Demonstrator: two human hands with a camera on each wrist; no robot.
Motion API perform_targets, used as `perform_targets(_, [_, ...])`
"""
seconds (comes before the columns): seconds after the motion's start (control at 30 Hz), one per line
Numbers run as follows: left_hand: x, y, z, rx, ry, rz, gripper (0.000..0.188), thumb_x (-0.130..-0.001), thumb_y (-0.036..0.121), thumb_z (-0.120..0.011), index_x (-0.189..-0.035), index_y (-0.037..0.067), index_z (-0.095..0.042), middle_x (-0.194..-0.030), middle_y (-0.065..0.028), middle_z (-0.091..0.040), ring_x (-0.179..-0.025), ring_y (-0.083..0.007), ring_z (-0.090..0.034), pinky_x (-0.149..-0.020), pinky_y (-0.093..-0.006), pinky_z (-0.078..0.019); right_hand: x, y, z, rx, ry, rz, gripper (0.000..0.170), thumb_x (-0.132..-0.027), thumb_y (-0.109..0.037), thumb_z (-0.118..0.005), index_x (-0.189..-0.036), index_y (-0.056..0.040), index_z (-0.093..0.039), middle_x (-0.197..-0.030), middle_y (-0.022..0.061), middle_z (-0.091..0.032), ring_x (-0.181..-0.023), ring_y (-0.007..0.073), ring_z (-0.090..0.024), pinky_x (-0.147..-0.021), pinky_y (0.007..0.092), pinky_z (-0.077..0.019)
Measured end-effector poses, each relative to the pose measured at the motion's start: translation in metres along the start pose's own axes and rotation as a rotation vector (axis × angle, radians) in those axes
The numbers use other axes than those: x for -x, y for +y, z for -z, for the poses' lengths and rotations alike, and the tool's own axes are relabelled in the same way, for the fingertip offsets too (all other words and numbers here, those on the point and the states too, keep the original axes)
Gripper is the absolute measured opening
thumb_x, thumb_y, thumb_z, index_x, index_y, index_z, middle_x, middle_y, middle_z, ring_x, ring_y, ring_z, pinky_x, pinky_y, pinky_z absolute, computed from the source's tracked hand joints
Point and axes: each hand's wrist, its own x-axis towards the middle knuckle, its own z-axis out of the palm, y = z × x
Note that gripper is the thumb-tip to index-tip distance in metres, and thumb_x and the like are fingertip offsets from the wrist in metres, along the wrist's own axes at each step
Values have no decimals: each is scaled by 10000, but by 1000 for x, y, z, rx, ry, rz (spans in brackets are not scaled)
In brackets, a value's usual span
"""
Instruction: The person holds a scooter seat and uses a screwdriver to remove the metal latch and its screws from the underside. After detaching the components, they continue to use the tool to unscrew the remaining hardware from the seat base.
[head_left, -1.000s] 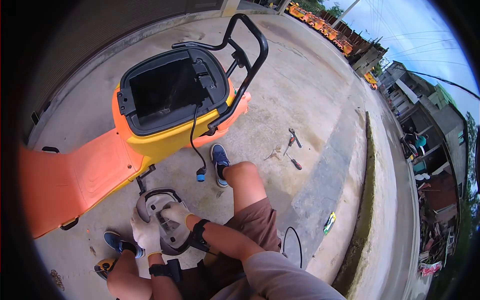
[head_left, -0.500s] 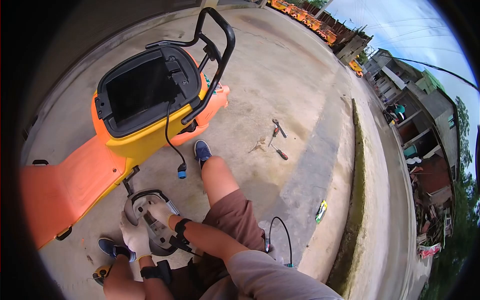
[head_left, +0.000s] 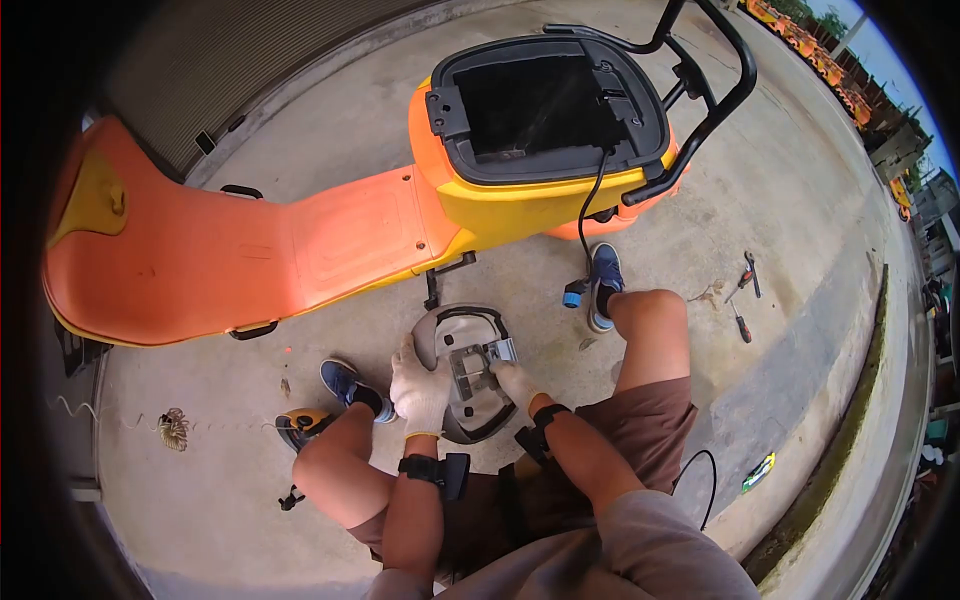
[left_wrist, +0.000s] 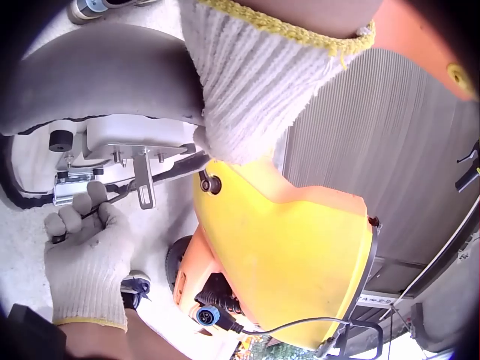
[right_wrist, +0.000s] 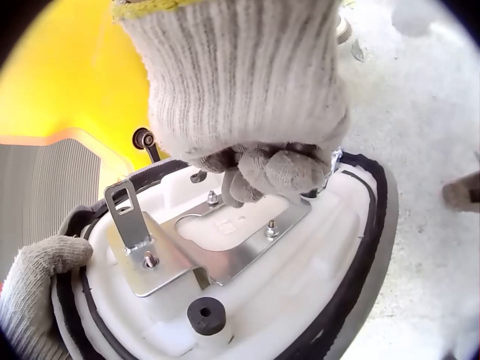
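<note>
A scooter seat (head_left: 465, 330) lies upside down between the person's legs, white underside up with a black rubber seal round it. A bent metal bracket (right_wrist: 232, 259) with an upright slotted tab is bolted to it. My left hand (head_left: 420, 390) grips the seat's left edge, thumb on the rim. My right hand (head_left: 515, 382) is at the opposite side, by a shiny hinge (left_wrist: 75, 181). Its gloved fingers curl round a thin dark rod (left_wrist: 112, 199); I cannot tell what kind of tool it is.
The orange and yellow scooter (head_left: 355, 220) stands ahead, its seat compartment (head_left: 540, 105) uncovered. A cable with a blue plug (head_left: 572, 298) hangs from it. A screwdriver (head_left: 743, 330) and a ratchet (head_left: 752, 275) lie on the concrete at right, near a yellow-green packet (head_left: 760, 472).
The head view has swung left, so the scooter shows further right. My right hand has shifted from the middle of the seat's underside to its hinge side. My left hand stays on the edge.
</note>
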Motion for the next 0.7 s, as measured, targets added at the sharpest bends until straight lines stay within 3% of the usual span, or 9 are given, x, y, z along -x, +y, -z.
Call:
perform_targets(0.13, [-1, -6, -2, -2, 13, -17, 701, -811, 352, -681, -1417, 72, -468, -1271, -206, -576, -1145, -371, -598, -960, -424, -502, 6, 5, -9, -69, -27, -18, 364, -923, -351, -467, -828, -39, -630, -709, 73, -615, -570, 190, -568, -532, 364, -472])
perform_targets(0.33, [-3, 0, -1, -16, 1, -4, 697, -814, 352, -683, -1415, 67, -473, -1270, -212, -578, -1146, -373, -599, -963, -420, -501, 5, 13, -23, 77, 143, 151, 399, -938, -352, -463, -1001, -12, -663, -767, 86, -653, -659, 180, -608, -607, 344, -493])
perform_targets(0.4, [-2, 2, -1, -15, 3, -9, 694, -812, 349, -683, -1412, 68, -476, -1260, -215, -582, -1143, -374, -600, -957, -420, -504, 3, 14, -27, 183, 187, 106, 436, -919, -354, -443, -1164, -63, -657, -1020, 218, -691, -1005, 380, -647, -904, 427, -482])
perform_targets(0.53, [-2, -1, -6, -19, 26, -21, 695, -809, 346, -685, -1412, 70, -477, -1253, -214, -584, -1138, -375, -602, -950, -425, -508, -15, 23, -32, 146, 136, 141, 427, -930, -349, -431, -1123, -49, -665, -1082, 238, -674, -1074, 400, -619, -943, 454, -460])
perform_targets(0.6, [-2, -1, -6, -15, 37, -27, 694, -806, 348, -686, -1407, 69, -479, -1247, -215, -585, -1135, -376, -603, -949, -431, -507, -15, 19, -30, 171, 82, 62, 421, -937, -337, -417, -1111, -45, -665, -1097, 247, -667, -1086, 406, -612, -953, 462, -459])
perform_targets(0.7, [-2, 3, -1, -18, 11, 3, 691, -808, 351, -685, -1405, 69, -481, -1254, -217, -581, -1135, -377, -602, -951, -432, -505, -16, 19, -35, 313, 157, 156, 403, -937, -332, -423, -1089, -50, -669, -1091, 238, -672, -1076, 410, -617, -943, 468, -472])
